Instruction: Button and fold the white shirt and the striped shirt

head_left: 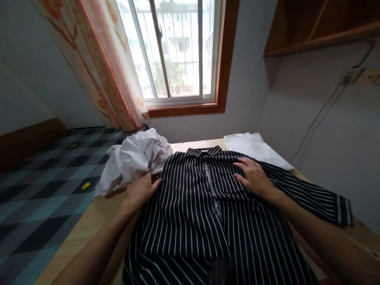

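A black shirt with thin white stripes lies spread front up on a wooden table, collar toward the window. My left hand rests at the shirt's left edge near the shoulder, fingers curled onto the fabric. My right hand lies flat on the shirt's chest pocket area with fingers spread. The shirt's right sleeve stretches out toward the right table edge.
A crumpled white garment sits at the table's far left, touching the shirt. A folded white cloth lies at the far right by the wall. A checked floor is to the left; window and curtain behind.
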Tool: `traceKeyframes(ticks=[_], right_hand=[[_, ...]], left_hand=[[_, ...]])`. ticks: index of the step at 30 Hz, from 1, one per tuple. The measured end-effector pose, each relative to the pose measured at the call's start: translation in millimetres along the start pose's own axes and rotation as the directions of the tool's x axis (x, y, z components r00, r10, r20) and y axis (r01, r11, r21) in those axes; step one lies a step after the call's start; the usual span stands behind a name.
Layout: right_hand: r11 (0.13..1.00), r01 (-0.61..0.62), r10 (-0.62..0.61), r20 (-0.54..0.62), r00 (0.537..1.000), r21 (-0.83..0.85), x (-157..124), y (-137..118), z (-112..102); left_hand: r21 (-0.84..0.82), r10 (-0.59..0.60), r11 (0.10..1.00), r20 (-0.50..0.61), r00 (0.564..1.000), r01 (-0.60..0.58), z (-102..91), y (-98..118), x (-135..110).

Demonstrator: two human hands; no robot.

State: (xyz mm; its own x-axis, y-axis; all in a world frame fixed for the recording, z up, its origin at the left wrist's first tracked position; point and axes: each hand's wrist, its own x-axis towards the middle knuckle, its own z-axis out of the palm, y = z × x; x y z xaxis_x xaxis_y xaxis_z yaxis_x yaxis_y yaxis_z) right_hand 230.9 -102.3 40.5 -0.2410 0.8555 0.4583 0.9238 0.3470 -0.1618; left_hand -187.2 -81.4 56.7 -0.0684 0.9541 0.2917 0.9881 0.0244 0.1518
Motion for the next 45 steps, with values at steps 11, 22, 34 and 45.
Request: traceKeyframes(ticks=[11, 22, 34, 45], right_hand=[[0.92, 0.223, -0.305, 0.23, 0.924, 0.324, 19.4, -102.3, 31.5], [0.904, 0.345, -0.408, 0.271, 0.872, 0.251, 25.9, -98.0, 56.7], [0.932, 0.197, -0.257, 0.17, 0.951, 0.305, 14.6, -92.9, 80.5], [0.933, 0.144, -0.217, 0.196, 0.956, 0.331, 17.9, -98.0, 81.8]], left_hand=[[-0.203, 0.29, 0.935, -0.031, 0.957, -0.29, 0.0, 80.3, -39.8], [-0.651, 0.451, 0.704, 0.101, 0.887, -0.284, 2.5, 61.9, -40.4], [-0.354, 0.131, 0.912, -0.225, 0.965, -0.207, 13.3, 47.0, -17.5], [-0.465, 0.258, 0.847, -0.069, 0.964, -0.26, -67.3, 43.0, 15.1]])
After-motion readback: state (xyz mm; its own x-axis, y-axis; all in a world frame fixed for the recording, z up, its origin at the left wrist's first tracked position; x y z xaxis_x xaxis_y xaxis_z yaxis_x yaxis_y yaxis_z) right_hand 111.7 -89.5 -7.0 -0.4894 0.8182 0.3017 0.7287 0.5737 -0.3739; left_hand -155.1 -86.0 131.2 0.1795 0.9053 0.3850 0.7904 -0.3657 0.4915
